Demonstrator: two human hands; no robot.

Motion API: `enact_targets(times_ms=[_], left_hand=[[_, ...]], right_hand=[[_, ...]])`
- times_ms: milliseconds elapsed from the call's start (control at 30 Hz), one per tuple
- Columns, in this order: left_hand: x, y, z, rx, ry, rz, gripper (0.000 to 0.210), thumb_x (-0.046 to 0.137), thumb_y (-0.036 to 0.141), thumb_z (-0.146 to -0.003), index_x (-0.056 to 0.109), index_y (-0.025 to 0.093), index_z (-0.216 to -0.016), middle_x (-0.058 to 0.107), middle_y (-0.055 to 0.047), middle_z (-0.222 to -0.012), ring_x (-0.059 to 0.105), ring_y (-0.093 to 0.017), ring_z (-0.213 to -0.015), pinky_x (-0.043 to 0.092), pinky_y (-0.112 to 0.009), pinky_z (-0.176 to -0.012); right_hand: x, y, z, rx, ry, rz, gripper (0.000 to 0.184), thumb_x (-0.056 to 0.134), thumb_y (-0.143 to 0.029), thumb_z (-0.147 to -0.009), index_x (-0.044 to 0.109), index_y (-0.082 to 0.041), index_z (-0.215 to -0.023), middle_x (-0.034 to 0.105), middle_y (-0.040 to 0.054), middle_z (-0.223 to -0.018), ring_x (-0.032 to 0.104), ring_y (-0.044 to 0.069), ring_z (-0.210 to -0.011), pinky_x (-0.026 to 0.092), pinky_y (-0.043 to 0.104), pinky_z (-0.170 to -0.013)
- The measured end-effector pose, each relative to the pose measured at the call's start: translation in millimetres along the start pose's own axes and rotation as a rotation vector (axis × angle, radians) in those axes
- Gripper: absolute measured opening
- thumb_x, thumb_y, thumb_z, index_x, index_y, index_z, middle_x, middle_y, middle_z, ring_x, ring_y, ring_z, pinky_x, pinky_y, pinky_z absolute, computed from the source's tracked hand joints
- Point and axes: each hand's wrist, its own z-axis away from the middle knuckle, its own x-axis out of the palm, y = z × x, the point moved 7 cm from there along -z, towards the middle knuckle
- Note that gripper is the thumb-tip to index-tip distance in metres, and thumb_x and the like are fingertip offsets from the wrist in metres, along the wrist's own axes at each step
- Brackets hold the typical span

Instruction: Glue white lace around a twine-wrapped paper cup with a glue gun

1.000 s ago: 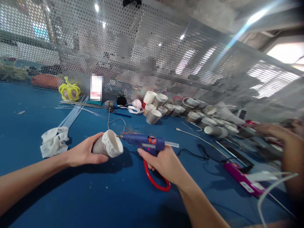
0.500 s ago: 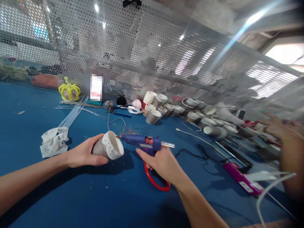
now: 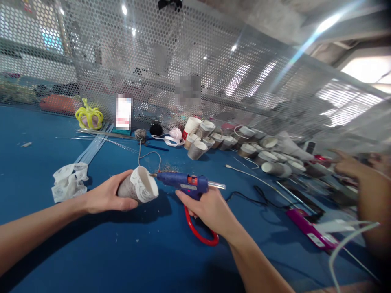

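Note:
My left hand (image 3: pixel 114 193) is wrapped round a grey cord-covered cup (image 3: pixel 128 189), which lies tilted with its mouth toward the right. White lace trim (image 3: pixel 139 186) runs round the cup's rim. In my right hand (image 3: pixel 207 205) is a blue hot glue gun (image 3: pixel 180 181), a clear glue stick (image 3: pixel 216 185) jutting from its back. The gun's nozzle is at the cup's upper rim; whether it touches I cannot tell. Red scissor-like handles (image 3: pixel 201 240) hang below my right hand, and how they are held is partly hidden.
Loose white lace (image 3: pixel 69 183) and clear glue sticks (image 3: pixel 94 142) lie at left. Several wrapped cups (image 3: pixel 197 150) stand along the mesh panel (image 3: pixel 152 61). Cables and a purple power strip (image 3: pixel 311 230) lie at right, near another person's hand (image 3: pixel 348 165).
The cup in my left hand has shifted slightly left and up. My right hand and the glue gun stay nearly still. The other person's hand at right has changed its pose.

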Motion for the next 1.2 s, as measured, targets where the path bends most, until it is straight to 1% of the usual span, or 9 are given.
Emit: enact_targets(times_ms=[167,333,500,667,833,1033,1200], left_hand=[[-0.7,-1.8,0.2,0.001,-0.002,-0.006,0.063,0.066,0.034,-0.063,0.043,0.011,-0.116,0.057,-0.005,-0.089,0.049,-0.014,-0.068,0.043,-0.024,-0.059],[1.0,-3.4,0.3,-0.002,-0.018,-0.058,0.063,0.066,0.035,-0.062,0.044,0.01,-0.116,0.057,-0.008,-0.097,0.052,-0.019,-0.079,0.045,-0.027,-0.067],[2.6,-3.9,0.9,-0.008,-0.028,-0.045,0.07,0.065,0.036,-0.062,0.04,0.009,-0.121,0.058,-0.01,-0.105,0.053,-0.023,-0.087,0.046,-0.03,-0.073],[3.3,-4.0,0.4,-0.005,-0.043,-0.061,0.07,0.065,0.035,-0.062,0.04,0.01,-0.122,0.059,-0.009,-0.103,0.053,-0.023,-0.087,0.046,-0.03,-0.072],[0.2,-3.7,-0.3,-0.009,-0.015,-0.06,0.066,0.065,0.036,-0.062,0.043,0.008,-0.118,0.058,-0.007,-0.092,0.052,-0.017,-0.073,0.044,-0.025,-0.062],[-3.1,-1.5,-0.9,0.001,0.008,-0.066,0.068,0.066,0.034,-0.061,0.042,0.009,-0.12,0.059,-0.01,-0.105,0.054,-0.021,-0.084,0.045,-0.027,-0.071],[-3.6,-0.3,-0.5,0.018,0.01,-0.073,0.068,0.065,0.034,-0.062,0.042,0.009,-0.121,0.06,-0.01,-0.103,0.056,-0.021,-0.082,0.047,-0.026,-0.067]], right_hand=[[0.2,0.5,-0.2,0.001,0.003,0.002,0.027,0.056,-0.034,-0.075,0.045,-0.021,-0.054,0.047,-0.0048,-0.036,0.047,0.012,-0.035,0.041,0.026,-0.045],[0.4,-0.4,0.9,0.012,-0.003,-0.002,0.03,0.054,-0.035,-0.076,0.043,-0.021,-0.052,0.047,-0.0044,-0.036,0.047,0.011,-0.035,0.042,0.025,-0.045],[2.6,1.5,1.1,0.031,-0.018,0.004,0.033,0.054,-0.036,-0.076,0.041,-0.021,-0.049,0.048,-0.0037,-0.038,0.048,0.011,-0.036,0.043,0.024,-0.045],[2.0,-0.4,1.6,0.002,0.002,0.017,0.035,0.054,-0.034,-0.076,0.041,-0.02,-0.048,0.049,-0.0039,-0.038,0.049,0.01,-0.036,0.043,0.023,-0.045],[-0.2,-1.4,2.1,-0.011,0.01,0.025,0.032,0.054,-0.033,-0.077,0.041,-0.02,-0.049,0.046,-0.0052,-0.035,0.047,0.01,-0.034,0.043,0.023,-0.045],[-2.2,-1.3,0.9,-0.006,0.01,0.009,0.03,0.055,-0.033,-0.076,0.043,-0.02,-0.052,0.046,-0.0054,-0.036,0.046,0.01,-0.034,0.042,0.023,-0.044],[-3.2,-3.1,0.4,-0.014,0.023,0.01,0.027,0.055,-0.032,-0.076,0.046,-0.02,-0.054,0.046,-0.0055,-0.035,0.047,0.011,-0.034,0.041,0.023,-0.043]])
